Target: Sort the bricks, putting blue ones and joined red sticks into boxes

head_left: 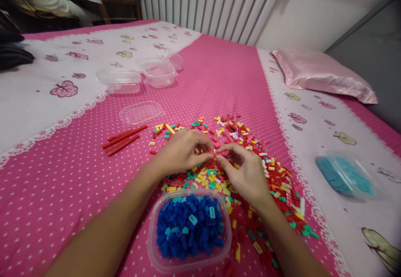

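My left hand [183,153] and my right hand [246,170] meet over a spread of small loose building bricks [205,181] in red, yellow, green, cream and white. Between their fingertips are small pink building bricks [223,153], pinched from both sides. The fingers partly cover these pieces, so I cannot tell whether they are joined. Just in front of my hands stands a clear plastic tub [152,237] filled with dark blue bricks [188,243] and a few light blue ones.
Long red brick strips [122,141] lie to the left. Beyond them are a clear lid [141,113] and several clear tubs [158,74]. A tub of teal bricks [344,174] rests at the right. A pink pillow [322,74] lies on the bed, and a radiator [206,5] stands behind.
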Action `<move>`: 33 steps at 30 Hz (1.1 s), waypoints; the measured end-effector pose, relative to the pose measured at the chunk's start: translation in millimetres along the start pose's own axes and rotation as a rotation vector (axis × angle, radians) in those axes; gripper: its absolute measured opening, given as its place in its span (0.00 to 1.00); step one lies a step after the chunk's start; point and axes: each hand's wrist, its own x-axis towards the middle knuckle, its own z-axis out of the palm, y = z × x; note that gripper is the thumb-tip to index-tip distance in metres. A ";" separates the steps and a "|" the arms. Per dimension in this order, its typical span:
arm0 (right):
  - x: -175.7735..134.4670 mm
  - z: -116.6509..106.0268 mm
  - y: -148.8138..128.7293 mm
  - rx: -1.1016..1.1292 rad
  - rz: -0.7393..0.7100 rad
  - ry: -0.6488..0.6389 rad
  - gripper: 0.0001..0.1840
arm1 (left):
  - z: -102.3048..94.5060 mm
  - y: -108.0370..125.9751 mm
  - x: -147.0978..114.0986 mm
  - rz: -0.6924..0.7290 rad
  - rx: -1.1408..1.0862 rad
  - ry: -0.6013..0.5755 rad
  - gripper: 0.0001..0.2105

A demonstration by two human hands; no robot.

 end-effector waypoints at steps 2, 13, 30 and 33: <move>0.7 -2.3 1.0 -0.023 -0.003 0.018 0.05 | -2.6 -2.6 -1.1 -0.045 0.009 0.000 0.05; -0.5 4.5 -2.1 0.055 0.038 -0.015 0.05 | -0.6 -0.3 1.0 -0.137 -0.213 0.022 0.02; 2.9 2.9 4.4 0.323 0.122 0.075 0.12 | 5.8 3.4 2.8 -0.093 -0.397 0.081 0.01; 2.7 1.8 5.4 0.316 0.140 0.054 0.19 | 4.3 3.7 2.6 -0.129 -0.396 0.068 0.01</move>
